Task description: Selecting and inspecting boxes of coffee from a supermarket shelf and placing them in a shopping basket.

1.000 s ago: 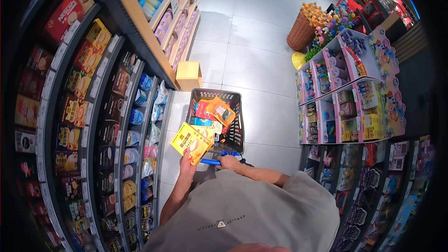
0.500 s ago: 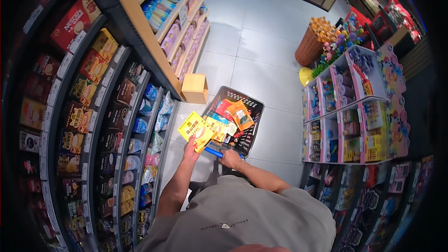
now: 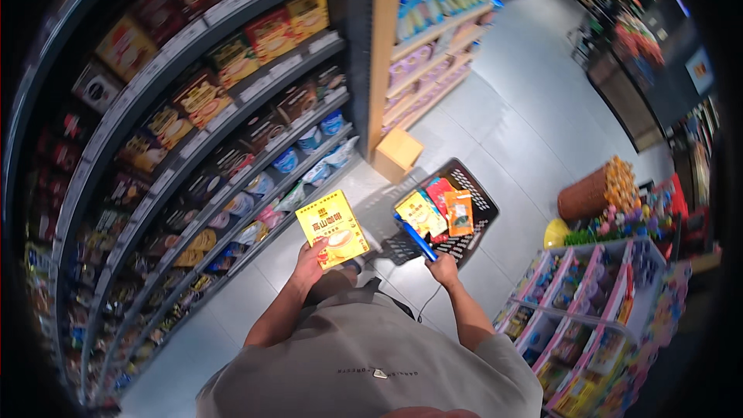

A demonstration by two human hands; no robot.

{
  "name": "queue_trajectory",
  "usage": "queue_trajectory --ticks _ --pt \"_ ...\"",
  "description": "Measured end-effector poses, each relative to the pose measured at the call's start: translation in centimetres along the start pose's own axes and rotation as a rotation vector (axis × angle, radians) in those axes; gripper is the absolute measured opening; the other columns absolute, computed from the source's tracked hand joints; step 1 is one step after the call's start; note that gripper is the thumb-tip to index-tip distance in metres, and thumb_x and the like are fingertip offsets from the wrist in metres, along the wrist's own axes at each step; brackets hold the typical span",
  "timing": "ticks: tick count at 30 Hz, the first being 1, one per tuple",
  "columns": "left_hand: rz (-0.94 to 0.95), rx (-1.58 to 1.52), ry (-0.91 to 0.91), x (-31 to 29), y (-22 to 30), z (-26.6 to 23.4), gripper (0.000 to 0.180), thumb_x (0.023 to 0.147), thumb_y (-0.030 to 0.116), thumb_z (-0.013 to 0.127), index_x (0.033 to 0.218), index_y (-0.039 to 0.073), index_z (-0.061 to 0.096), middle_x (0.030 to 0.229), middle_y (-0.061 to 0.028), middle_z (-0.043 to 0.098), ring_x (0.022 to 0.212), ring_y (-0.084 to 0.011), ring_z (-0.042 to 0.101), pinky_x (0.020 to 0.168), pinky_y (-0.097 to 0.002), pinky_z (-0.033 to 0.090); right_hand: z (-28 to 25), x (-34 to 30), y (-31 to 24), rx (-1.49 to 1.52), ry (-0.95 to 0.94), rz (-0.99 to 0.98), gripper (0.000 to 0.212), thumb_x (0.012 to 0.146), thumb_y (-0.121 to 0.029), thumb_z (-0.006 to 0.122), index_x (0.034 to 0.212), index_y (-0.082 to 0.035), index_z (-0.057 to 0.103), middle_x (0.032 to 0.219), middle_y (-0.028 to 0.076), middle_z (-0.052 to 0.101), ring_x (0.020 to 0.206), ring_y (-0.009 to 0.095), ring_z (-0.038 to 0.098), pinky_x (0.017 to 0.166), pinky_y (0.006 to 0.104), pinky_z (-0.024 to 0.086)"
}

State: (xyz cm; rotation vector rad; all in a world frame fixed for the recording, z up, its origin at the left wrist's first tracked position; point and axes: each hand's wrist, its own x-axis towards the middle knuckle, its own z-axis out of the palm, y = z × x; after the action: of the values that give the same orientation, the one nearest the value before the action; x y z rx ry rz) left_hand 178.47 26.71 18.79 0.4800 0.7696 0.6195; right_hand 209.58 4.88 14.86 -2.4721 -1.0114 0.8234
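My left hand [image 3: 309, 260] grips the lower edge of a flat yellow box [image 3: 331, 217] with a cup pictured on it, held up in front of me. My right hand [image 3: 443, 269] is wrapped round the end of a blue handle [image 3: 419, 239] on a dark perforated shopping basket [image 3: 489, 203]. In the basket lie another yellow box [image 3: 421, 214], an orange packet [image 3: 460, 213] and a red packet [image 3: 439, 192], partly covered. The held box is apart from the basket, to its left.
Curving shelves of boxes and pouches [image 3: 205, 101] line my left. A small wooden box [image 3: 398, 155] sits by the end of a wooden shelf unit [image 3: 387, 54]. At right stand a wicker basket [image 3: 582, 195] and a pink-edged display rack [image 3: 576, 317].
My view has turned left, so the shelves swing round in the picture. The yellow box in my left hand has moved away from over the basket. My right hand keeps hold of the handle.
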Motion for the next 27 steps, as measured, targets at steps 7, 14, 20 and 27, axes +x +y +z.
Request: queue_trajectory --ticks 7,14,20,27 --pt "0.207 0.005 0.037 -0.3 5.5 1.7 0.03 0.09 0.005 0.06 0.119 -0.001 0.053 0.114 -0.0118 0.063 0.1 -0.0209 0.064 0.088 -0.0366 0.053 -3.1 2.3 1.0 0.06 0.078 0.038 0.026 0.072 -0.023 0.069 0.087 -0.002 0.069 0.073 0.022 0.064 0.07 0.037 0.065 0.068 0.0408 0.05" --pt "0.304 -0.064 0.0 5.7 10.4 6.8 0.03 0.089 0.001 0.06 0.118 -0.001 0.052 0.114 -0.0124 0.063 0.1 -0.0185 0.064 0.089 -0.0331 0.052 -5.5 4.3 1.3 0.019 0.117 0.058 0.021 0.072 -0.021 0.07 0.081 -0.001 0.067 0.07 0.021 0.063 0.067 0.035 0.064 0.066 0.0394 0.05" --pt "0.345 -0.011 -0.055 9.0 14.0 10.7 0.03 0.088 -0.002 0.06 0.117 0.0 0.053 0.114 -0.0122 0.063 0.1 -0.0182 0.063 0.089 -0.0331 0.052 -6.5 7.0 4.3 -0.106 0.078 0.111 0.026 0.072 -0.027 0.069 0.083 -0.003 0.068 0.076 0.021 0.066 0.074 0.038 0.064 0.068 0.0412 0.051" --pt "0.41 -0.002 -0.021 10.8 16.8 13.2 0.037 0.086 -0.003 0.061 0.121 -0.001 0.05 0.116 -0.0124 0.062 0.103 -0.0179 0.062 0.091 -0.0333 0.051 -10.9 9.0 0.7 -0.07 -0.003 -0.015 0.045 0.074 -0.039 0.072 0.1 -0.003 0.065 0.092 0.017 0.066 0.092 0.036 0.062 0.082 0.0425 0.046"
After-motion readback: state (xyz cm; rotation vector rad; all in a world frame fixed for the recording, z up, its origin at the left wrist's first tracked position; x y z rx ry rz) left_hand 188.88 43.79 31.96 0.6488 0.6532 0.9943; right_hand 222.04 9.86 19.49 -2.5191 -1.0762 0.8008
